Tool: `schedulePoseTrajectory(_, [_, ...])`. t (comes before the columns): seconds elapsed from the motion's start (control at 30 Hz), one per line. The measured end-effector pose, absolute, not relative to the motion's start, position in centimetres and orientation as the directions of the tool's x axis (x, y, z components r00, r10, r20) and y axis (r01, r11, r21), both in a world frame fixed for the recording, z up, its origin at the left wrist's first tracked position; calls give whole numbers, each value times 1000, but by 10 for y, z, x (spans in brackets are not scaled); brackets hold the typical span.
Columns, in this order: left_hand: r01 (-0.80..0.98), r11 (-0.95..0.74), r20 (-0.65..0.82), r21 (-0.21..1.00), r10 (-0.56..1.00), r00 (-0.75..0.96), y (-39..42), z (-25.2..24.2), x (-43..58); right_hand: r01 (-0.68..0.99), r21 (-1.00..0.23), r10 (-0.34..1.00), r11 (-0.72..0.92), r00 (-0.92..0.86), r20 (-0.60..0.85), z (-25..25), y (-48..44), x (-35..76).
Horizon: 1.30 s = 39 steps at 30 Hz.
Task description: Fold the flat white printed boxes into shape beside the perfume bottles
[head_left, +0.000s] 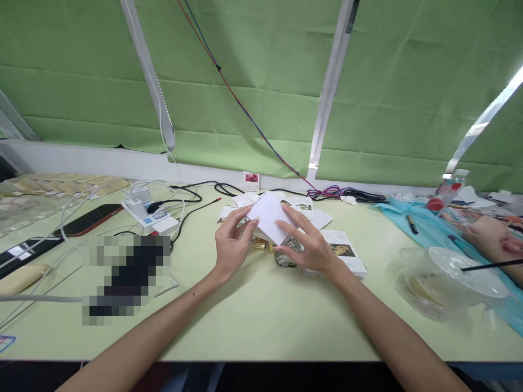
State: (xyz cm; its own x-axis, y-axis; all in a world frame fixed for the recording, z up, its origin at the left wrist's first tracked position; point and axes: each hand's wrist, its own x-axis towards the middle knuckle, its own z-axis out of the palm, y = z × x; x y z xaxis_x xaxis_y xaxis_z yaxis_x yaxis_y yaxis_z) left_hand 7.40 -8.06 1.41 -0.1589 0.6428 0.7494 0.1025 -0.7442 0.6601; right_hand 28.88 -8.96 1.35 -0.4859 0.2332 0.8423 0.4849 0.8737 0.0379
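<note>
White and plain on top, one box (pixel 268 216) is held between one left hand (pixel 231 242) and one right hand (pixel 312 242) above the table (pixel 261 321), while one lidded tub (pixel 468 275) and one dark pen (pixel 412 224) are seen farther right.

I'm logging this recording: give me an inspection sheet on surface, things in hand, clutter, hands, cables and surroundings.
Surface: pale green tabletop.
Things in hand: white box; below it, partly hidden, a clear container; printed box near the right hand.
Clutter: marker on blue sheet; lidded container at right.
Hands: left hand and right hand hold the white box from opposite sides.
Cables: white cables and power strip at left; black cables along the back.
Surroundings: green blinds behind; another person's arm at right.
</note>
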Motion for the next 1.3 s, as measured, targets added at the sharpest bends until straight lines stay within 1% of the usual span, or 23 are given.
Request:
schedulePoseTrajectory(0.1, [128,-754,764,644,628,-148,-79,13,73,492,38,241,870,-490,838,13,-89,289])
schedulePoseTrajectory(0.33, [233,-792,825,564,549,-130,-80,11,70,492,31,242,870,-481,843,14,-90,288])
schedulePoseTrajectory(0.4, [258,-791,830,555,549,-101,-82,12,70,490,26,241,871,-474,847,14,-91,288])
schedulePoseTrajectory(0.5, [287,-810,850,511,527,-25,-84,12,69,479,15,238,878,-462,854,14,-90,288])
schedulePoseTrajectory(0.63, [337,-846,882,412,463,85,-85,12,66,479,-3,252,878,-456,853,15,-90,289])
schedulePoseTrajectory(0.8, [420,-885,903,203,335,270,-87,18,63,487,-24,268,873,-437,858,16,-92,289])
schedulePoseTrajectory(0.87, [419,-894,890,160,314,330,-87,19,64,487,-35,277,873,-436,856,16,-92,289])
schedulePoseTrajectory(1.03, [437,-889,867,135,319,382,-86,18,66,491,-37,279,870,-431,858,15,-91,289])
schedulePoseTrajectory(1.3, [505,-860,887,75,289,360,-85,16,66,467,-58,291,882,-444,847,14,-91,289])
